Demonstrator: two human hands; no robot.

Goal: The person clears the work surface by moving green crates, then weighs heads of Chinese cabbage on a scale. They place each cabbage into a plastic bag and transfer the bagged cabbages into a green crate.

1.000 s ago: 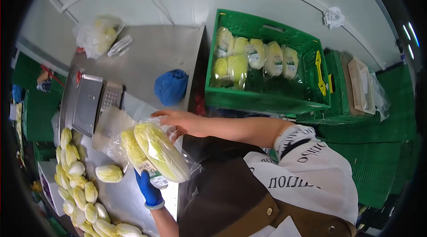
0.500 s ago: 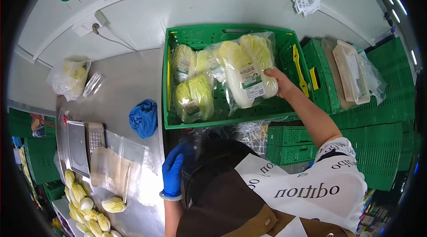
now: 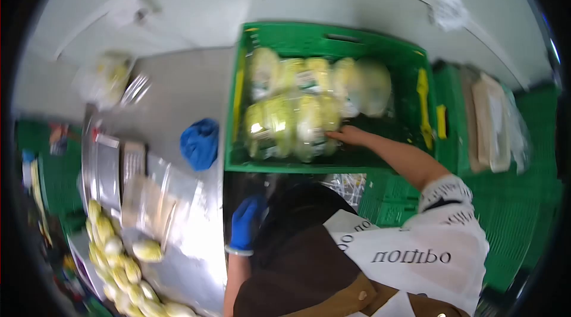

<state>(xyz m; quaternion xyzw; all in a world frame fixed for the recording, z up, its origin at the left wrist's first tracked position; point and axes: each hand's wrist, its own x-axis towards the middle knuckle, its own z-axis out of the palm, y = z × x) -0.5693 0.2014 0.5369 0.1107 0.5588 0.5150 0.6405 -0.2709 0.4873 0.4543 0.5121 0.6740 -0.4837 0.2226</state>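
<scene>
My bare right hand reaches into the green crate, its fingers at the lower right edge of a bagged cabbage pack; blur hides whether they grip it. Another pack lies to the left of that one. Along the crate's back side are more bagged cabbages, including a pack at the right. My left hand, in a blue glove, hangs beside the metal table's edge, near the dark apron. Its fingers are smeared by motion.
On the metal table lie a blue cloth, a scale, plastic bags, loose small cabbages and a filled clear bag. Stacked green crates and a beige basket stand at the right.
The pack my right hand held above the crate is no longer raised; packs now lie in the front middle and back right. My right hand has moved lower and left. The view has shifted.
</scene>
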